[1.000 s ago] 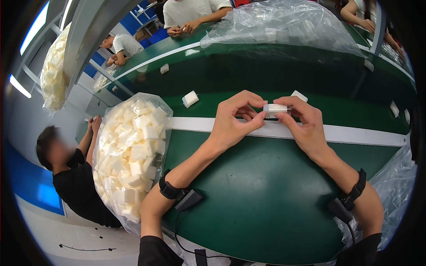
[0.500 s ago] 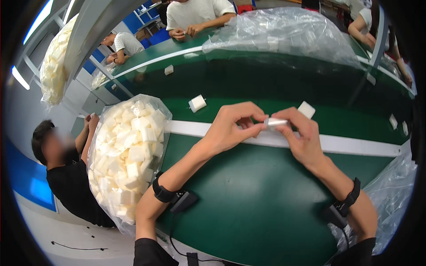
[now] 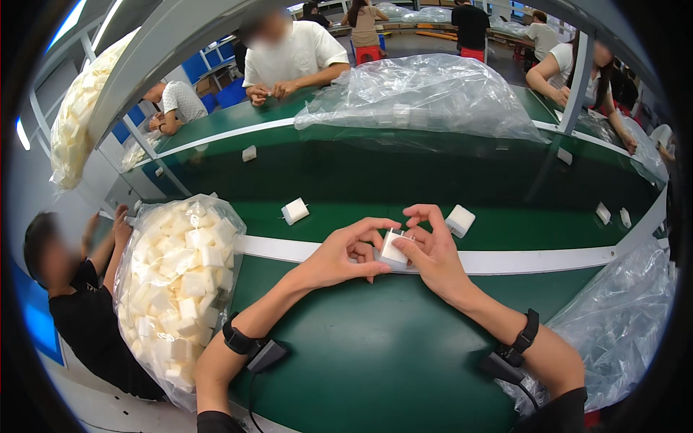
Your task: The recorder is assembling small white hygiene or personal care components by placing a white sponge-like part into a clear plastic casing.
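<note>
White pronged plug housing [image 3: 393,247]: pinched in right hand [image 3: 435,260], index raised. Left hand [image 3: 338,256]: fingers curled, contact unclear. Risk: thumb slipping could drop it.

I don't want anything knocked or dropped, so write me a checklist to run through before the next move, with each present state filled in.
1. Plug held by the right hand: ok, fingers on it.
2. Left hand touching the plug: cannot tell; its fingers are close.
3. Left hand apart from the bag of white blocks: ok, the bag lies to its left.
4. Left forearm apart from the bag: cannot tell; they overlap in this view.
5. Forearms free of gear: not ok, each wears a black strap.
6. Left hand apart from the loose plug beyond it: ok.
</note>
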